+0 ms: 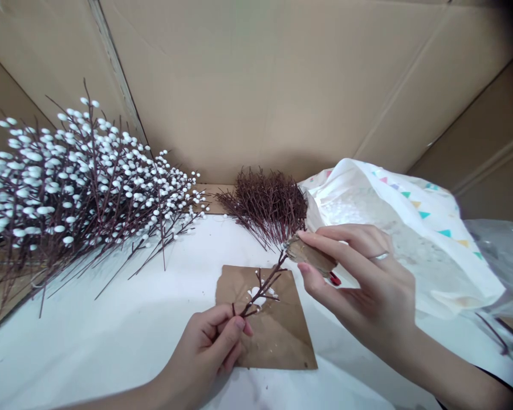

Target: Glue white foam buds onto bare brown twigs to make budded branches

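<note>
While the left hand [216, 340] pinches a twig [267, 283], the right hand [374, 279] pinches something brown [311, 256], partly hidden.

Head cam — looks fwd/down at tabletop [111, 327]; L hand [209, 344], R hand [370, 282] near.

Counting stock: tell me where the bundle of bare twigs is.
In the head view, the bundle of bare twigs is mid-picture before the cardboard wall, between the white-tipped branches at left and the white bag at right.
</note>
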A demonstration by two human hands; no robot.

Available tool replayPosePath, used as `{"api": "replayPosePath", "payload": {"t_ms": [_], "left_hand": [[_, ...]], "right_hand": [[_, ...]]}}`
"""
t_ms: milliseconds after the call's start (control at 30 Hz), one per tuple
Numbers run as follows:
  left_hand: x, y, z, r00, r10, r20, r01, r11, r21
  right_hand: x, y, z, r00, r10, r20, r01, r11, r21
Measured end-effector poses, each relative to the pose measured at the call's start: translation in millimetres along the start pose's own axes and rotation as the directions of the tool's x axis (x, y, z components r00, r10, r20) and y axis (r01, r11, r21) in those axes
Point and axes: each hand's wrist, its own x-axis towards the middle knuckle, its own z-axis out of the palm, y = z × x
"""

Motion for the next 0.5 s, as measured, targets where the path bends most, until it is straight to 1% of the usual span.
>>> {"api": "replayPosePath", "payload": {"t_ms": [233,333,433,500], "left_hand": [[0.6,-0.8,-1.2,1.0,0.003,0.007,-0.003,1.0,0.009],[1.6,-1.7,-1.6,1.0,0.004,-0.002,-0.004,1.0,0.007],[2.1,-1.9,-1.1,1.0,0.002,-0.012,-0.002,1.0,-0.017],[2.2,-0.8,-0.3,1.0,-0.009,-0.028,0.008,0.998,-0.056]], "right_hand": [[-0.2,-0.7,-0.4,1.0,-0.017,-0.026,0.016,0.999,-0.04],[-0.8,0.9,-1.9,0.998,-0.057,-0.025,0.055,0.996,-0.076],[-0.2,4.5,-5.4,0.988,-0.151,-0.024,0.145,0.977,-0.156],[0.7,6.6,-8.8,0.965,-0.262,-0.026,0.25,0.943,-0.221]]}}
